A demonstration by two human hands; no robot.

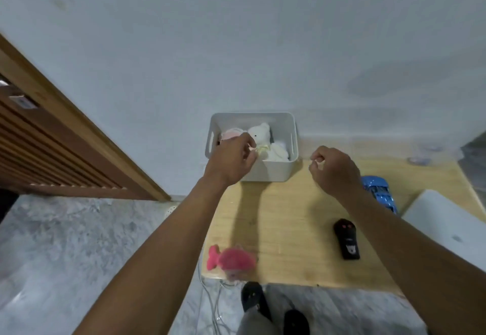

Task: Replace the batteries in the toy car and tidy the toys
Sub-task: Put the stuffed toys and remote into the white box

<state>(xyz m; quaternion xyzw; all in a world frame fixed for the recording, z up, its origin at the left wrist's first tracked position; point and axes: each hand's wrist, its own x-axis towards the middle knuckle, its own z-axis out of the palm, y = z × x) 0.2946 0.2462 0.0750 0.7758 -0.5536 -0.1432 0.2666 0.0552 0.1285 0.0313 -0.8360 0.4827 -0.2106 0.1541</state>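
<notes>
The left hand (234,160) reaches over the front rim of the white storage bin (268,171) at the back of the wooden surface (289,219), its grip pinched on the ribbon of the white plush bear (265,141) lying inside beside a pink plush (231,133). The right hand (334,169) hovers just right of the bin, fingers curled closed around nothing visible. The blue toy car (380,192) sits partly hidden behind the right forearm, with the black remote control (346,238) nearer and a pink fish plush (231,259) at the front-left corner

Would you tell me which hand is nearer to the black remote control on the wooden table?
Right. The right hand hovers beyond the black remote control; the left hand is farther, at the white plastic bin.
</notes>
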